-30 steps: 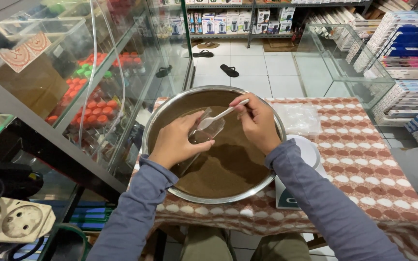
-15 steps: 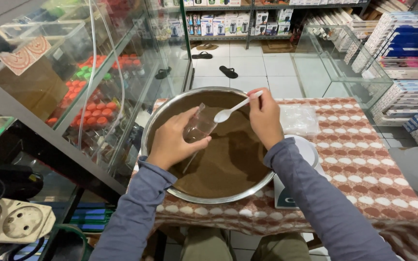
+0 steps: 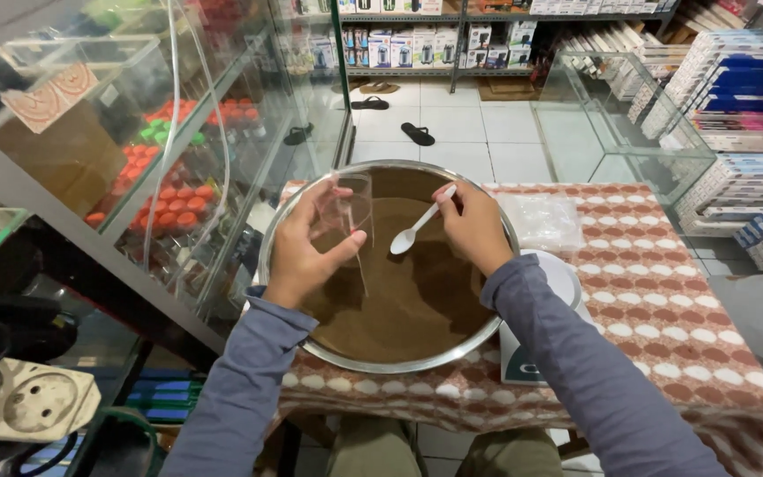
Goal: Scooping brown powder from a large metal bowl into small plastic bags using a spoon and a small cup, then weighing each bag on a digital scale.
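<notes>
The left hand [image 3: 304, 249] pinches a small clear plastic bag [image 3: 349, 215] between thumb and fingers, holding it open and upright above the 10 o'clock part of a wide steel basin [image 3: 286, 231]. The right hand [image 3: 474, 226] is closed around the handle of a white plastic spoon [image 3: 417, 226], whose empty bowl points toward 8 o'clock and hangs just above the brown powder [image 3: 404, 291], near the bag but apart from it. The powder fills the basin's floor and slopes up its far wall at 12 o'clock. Both forearms wear grey-blue sleeves [image 3: 567, 353] and enter from 6 o'clock. The basin sits on a table with a red-and-white patterned cloth [image 3: 655, 291]. Touching the basin's rim at 4 o'clock is a white kitchen scale [image 3: 536, 340], partly hidden under the right forearm. At 2 o'clock a stack of clear bags [image 3: 545, 219] lies flat on the cloth. A glass display case [image 3: 178, 132] with red and green caps stands at 9 o'clock, and 2 pairs of dark sandals [image 3: 417, 133] lie on the tiled floor at 12 o'clock.
</notes>
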